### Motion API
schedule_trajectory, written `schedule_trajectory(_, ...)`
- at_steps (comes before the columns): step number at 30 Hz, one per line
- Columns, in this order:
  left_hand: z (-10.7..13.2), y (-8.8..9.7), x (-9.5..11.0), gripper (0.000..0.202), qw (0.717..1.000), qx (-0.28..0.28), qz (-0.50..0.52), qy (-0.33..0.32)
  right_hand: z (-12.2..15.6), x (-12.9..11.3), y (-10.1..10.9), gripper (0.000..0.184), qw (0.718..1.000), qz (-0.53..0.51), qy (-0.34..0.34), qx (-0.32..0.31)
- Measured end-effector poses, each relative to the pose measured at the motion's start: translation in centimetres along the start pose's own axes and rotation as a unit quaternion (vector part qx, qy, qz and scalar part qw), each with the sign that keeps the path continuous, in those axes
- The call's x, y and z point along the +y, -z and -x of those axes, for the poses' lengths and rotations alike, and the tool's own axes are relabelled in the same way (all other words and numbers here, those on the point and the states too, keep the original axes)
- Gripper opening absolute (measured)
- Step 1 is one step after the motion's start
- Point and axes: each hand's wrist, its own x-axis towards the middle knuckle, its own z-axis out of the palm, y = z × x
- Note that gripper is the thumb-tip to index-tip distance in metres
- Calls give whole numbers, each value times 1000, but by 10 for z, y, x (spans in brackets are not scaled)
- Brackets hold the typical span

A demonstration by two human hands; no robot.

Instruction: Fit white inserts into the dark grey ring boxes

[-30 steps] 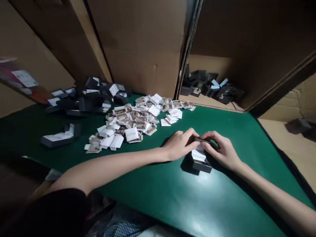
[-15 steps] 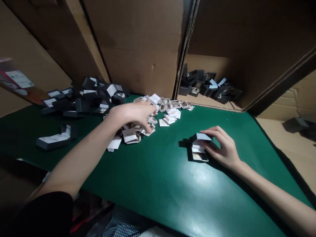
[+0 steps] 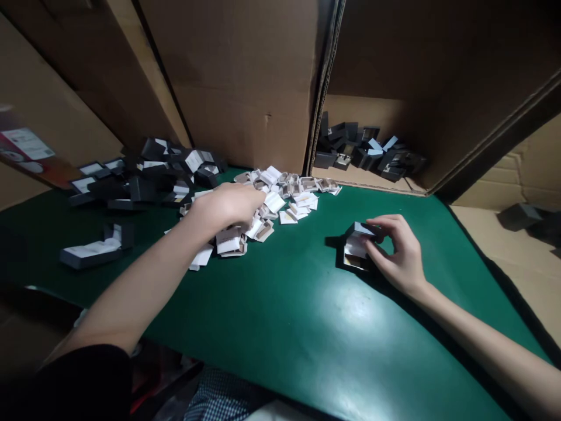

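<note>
right hand (image 3: 401,254) fingers curled, gripping open dark hinged box (image 3: 356,252) on green mat (image 3: 284,327). left hand (image 3: 228,204) cupped down onto white insert pile (image 3: 267,204); grasp unclear.

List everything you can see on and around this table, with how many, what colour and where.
small open box: one, black with pale lining, on the mat's right half, under the right hand
pile of inserts: many, white and tan, mid-table
pile of boxes: many, black, far left of the mat
long open box: one, black with white lining, alone at near left
boxes in carton: many, black, inside the open carton at the back right
green mat: one, covers the table
cardboard cartons: several, brown, behind the table
left hand: on the pile of inserts
right hand: holding the small open box
</note>
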Motion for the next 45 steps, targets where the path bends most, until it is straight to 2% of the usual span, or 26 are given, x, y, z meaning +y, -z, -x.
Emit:
schedule_trajectory(2, 3, 2, -5, 23, 1000, 10, 20, -21, 0, -1, -1, 30, 1000, 4, 10, 4)
schedule_trajectory(4, 6, 7, -8, 22, 995, 42, 52, -74, 0, -3, -1, 31, 1000, 10, 25, 17)
schedule_trajectory(6, 9, 12, -3, 25, 975, 110, 104, -161, 0, -4, 0, 31, 998, 16, 49, 38)
schedule_trajectory(7, 10, 13, 2, 27, 957, 149, 139, -208, 0, -4, 0, 32, 996, 19, 65, 50)
schedule_trajectory(10, 6, 9, 29, 37, 870, 232, 285, -330, 3, -3, 0, 36, 990, 29, 114, 77)
schedule_trajectory(11, 3, 4, 40, 39, 834, 236, 346, -359, 4, -3, 0, 38, 988, 32, 127, 76)
schedule_trajectory(13, -6, -12, 65, 41, 761, 210, 463, -403, 6, -2, 0, 41, 987, 30, 147, 55)
schedule_trajectory(15, -14, -32, 86, 40, 697, 171, 557, -418, 6, -3, 0, 43, 988, 13, 154, 24)
schedule_trajectory(17, -20, -50, 101, 39, 648, 151, 629, -402, 5, -4, 0, 40, 989, 1, 151, 7)
schedule_trajectory(18, -22, -58, 106, 38, 630, 151, 655, -389, 4, -4, 0, 38, 989, -1, 148, 2)
schedule_trajectory(20, -24, -68, 112, 37, 611, 157, 681, -372, 2, -5, 0, 36, 990, -6, 142, -6)
schedule_trajectory(22, -25, -73, 114, 35, 616, 176, 673, -368, 1, -6, 0, 36, 989, -19, 144, -17)
schedule_trajectory(24, -27, -76, 114, 36, 639, 219, 638, -371, 0, -6, 0, 38, 987, -33, 153, -21)
schedule_trajectory(26, -31, -78, 112, 46, 662, 275, 591, -370, 0, -7, 0, 40, 985, -43, 165, -16)
schedule_trajectory(28, -37, -82, 111, 65, 684, 308, 550, -367, 0, -7, 0, 42, 983, -53, 177, -12)
schedule_trajectory(31, -45, -86, 109, 95, 720, 273, 516, -375, 0, -7, -1, 43, 976, -48, 212, -27)
schedule_trajectory(34, -46, -87, 109, 109, 751, 214, 486, -393, 1, -8, -3, 42, 967, -36, 244, -61)
schedule_trajectory(38, -41, -85, 112, 100, 779, 184, 463, -380, 3, -12, -5, 37, 961, -65, 242, -114)
schedule_trajectory(45, -39, -83, 112, 86, 761, 183, 491, -382, 2, -25, -4, 34, 957, -117, 224, -145)
